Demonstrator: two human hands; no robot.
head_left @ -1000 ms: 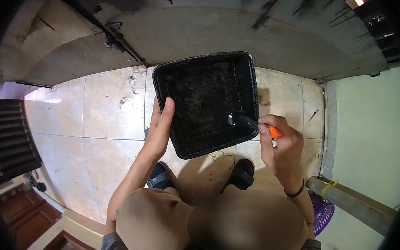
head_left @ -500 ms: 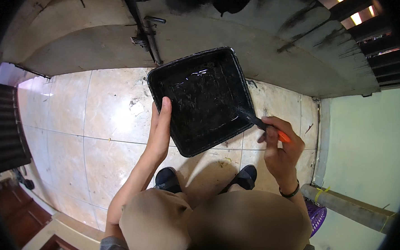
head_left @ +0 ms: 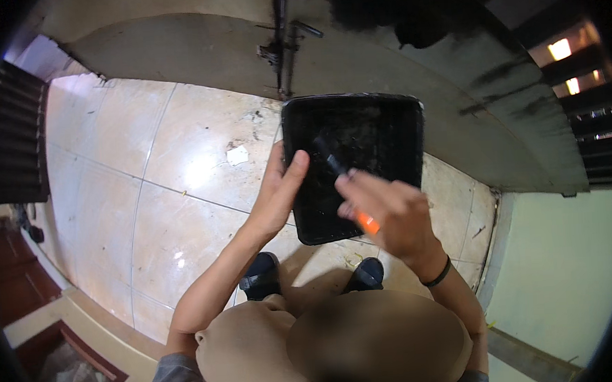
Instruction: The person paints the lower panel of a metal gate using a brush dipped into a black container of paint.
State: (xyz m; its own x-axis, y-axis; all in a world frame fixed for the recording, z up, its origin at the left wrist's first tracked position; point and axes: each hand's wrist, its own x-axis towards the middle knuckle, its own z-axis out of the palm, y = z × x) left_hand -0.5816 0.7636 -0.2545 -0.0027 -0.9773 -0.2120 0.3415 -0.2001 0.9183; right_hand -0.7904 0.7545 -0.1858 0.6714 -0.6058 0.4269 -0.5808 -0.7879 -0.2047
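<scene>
My left hand (head_left: 278, 192) grips the left side of a square black tub (head_left: 385, 135), thumb over the rim and the other fingers mostly hidden behind it. The tub's inside is coated with dark, wet-looking liquid. A paintbrush (head_left: 333, 162) with a black and orange handle is held in my right hand (head_left: 396, 217), which is closed round it above the tub's lower part. The brush points up and left into the tub; its tip is dark and blurred, so contact with the bottom is hard to make out.
Ahead stands a grey-green metal panel or gate (head_left: 195, 48) with black paint patches and a latch bolt (head_left: 308, 29). Pale floor tiles (head_left: 159, 164) carry dark specks and a white scrap (head_left: 237, 155). A pale green wall (head_left: 558, 254) is at right, and my sandalled feet (head_left: 261, 276) are below.
The tub has shifted right and turned more square-on. My right hand has swung the brush from the tub's lower right corner left across its inside. The view has also turned.
</scene>
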